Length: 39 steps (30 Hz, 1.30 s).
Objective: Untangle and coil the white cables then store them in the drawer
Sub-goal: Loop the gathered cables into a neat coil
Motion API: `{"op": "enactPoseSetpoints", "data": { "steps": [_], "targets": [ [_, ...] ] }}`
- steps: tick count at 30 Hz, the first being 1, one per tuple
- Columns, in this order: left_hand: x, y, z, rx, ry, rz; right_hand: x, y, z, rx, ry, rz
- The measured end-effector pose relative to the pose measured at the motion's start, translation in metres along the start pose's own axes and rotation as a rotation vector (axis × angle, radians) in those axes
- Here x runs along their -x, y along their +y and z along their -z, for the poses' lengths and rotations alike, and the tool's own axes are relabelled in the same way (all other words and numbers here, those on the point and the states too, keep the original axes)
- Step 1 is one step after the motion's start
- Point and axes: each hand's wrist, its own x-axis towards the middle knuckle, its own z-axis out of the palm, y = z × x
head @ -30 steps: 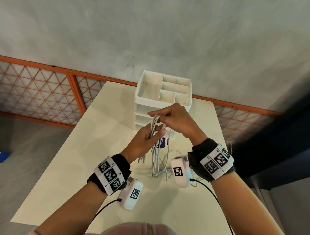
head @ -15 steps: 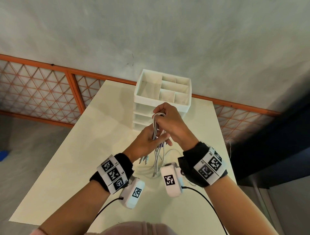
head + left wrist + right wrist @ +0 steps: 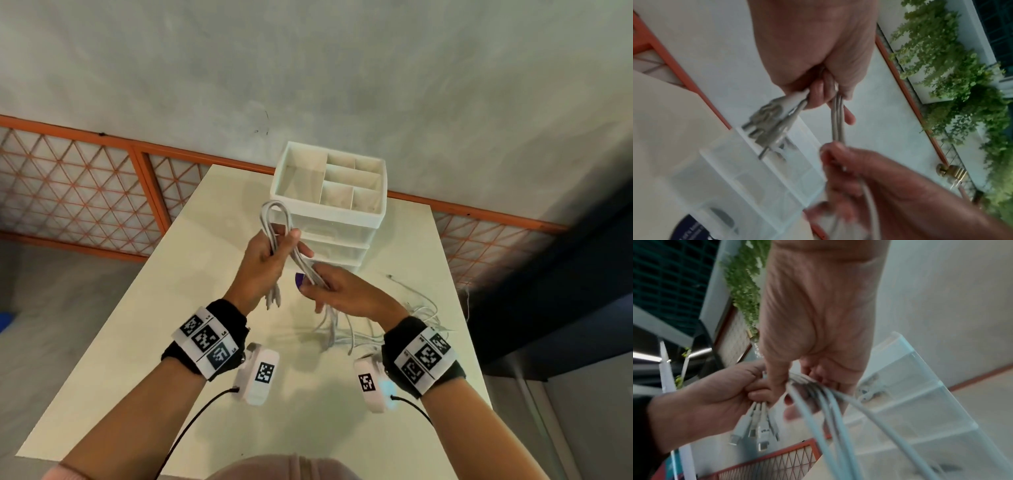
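- Since a second ago the hands have split: left hand (image 3: 265, 263) has come up with the bundle, right hand (image 3: 346, 291) has dropped and slid toward the bench's right edge. Before, both were bunched together on the same spot.
- Left-hand fingers (image 3: 819, 95) are curled tight round the white cables (image 3: 294, 253): folded loop sticks out above the fist, connector ends (image 3: 756, 426) hang below it. Likely reason: this hand is the anchor, keeping the plugs aligned so the coil starts from one even end.
- Right-hand fingers (image 3: 777, 386) are pinched on the same strands just below the left fist. Strands run fairly straight between the two hands in the left wrist view. My read: it's drawing slack through to straighten it before laying the next loop.
- Rest of the cable trails down from the right hand into a loose pile (image 3: 394, 329) on the bench (image 3: 171, 308), near its right edge, still partly crossed over itself. One stray end (image 3: 390, 275) lies apart toward the far right corner.
- Drawer unit (image 3: 329, 192) stands at the far edge, just behind the hands. All drawers look shut, top tray compartments open upward.
- Small purple thing (image 3: 300, 279) on the bench between the hands and the unit; can't tell what it is.
- Judgement: mid-coil, maybe a couple of loops in. Storing not begun; a drawer has to be opened first.
- Risk: the pile could snag as it feeds.
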Motion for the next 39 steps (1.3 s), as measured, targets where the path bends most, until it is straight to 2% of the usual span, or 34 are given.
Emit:
{"op": "enactPoseSetpoints", "data": {
  "steps": [2,6,9,13,17,20,23,26,30,32,39],
  "targets": [
    [-0.004,-0.007,0.004,-0.013,0.077,-0.006,0.003,-0.006,0.002,0.058,0.091,0.027],
    [-0.011,-0.020,0.002,0.036,0.193,0.024,0.004,-0.017,-0.005,0.046,0.099,0.101],
    [-0.015,-0.020,-0.003,0.163,0.217,0.079,0.002,-0.018,-0.017,-0.074,0.001,0.064],
    [-0.027,-0.015,0.007,0.325,0.375,0.010,0.016,-0.012,-0.020,-0.125,-0.155,0.020],
    [-0.034,-0.016,0.030,0.424,0.441,0.005,0.028,0.006,-0.003,-0.135,-0.220,-0.056],
    [-0.031,-0.018,0.036,0.411,0.302,-0.008,0.034,0.006,0.012,-0.040,-0.170,-0.084],
    [-0.024,-0.016,0.032,0.256,0.042,0.015,0.035,-0.008,0.032,0.088,0.017,-0.007],
    [-0.019,-0.008,0.018,0.164,-0.157,0.053,0.034,-0.032,0.046,0.049,0.176,0.085],
    [-0.012,0.007,-0.006,0.177,-0.235,0.122,0.032,-0.057,0.044,0.088,0.356,0.176],
    [-0.008,0.012,-0.011,0.166,-0.255,0.128,0.033,-0.064,0.043,0.118,0.398,0.198],
    [-0.002,0.011,-0.011,0.170,-0.308,0.198,0.032,-0.066,0.041,0.243,0.318,0.225]
  ]
}}
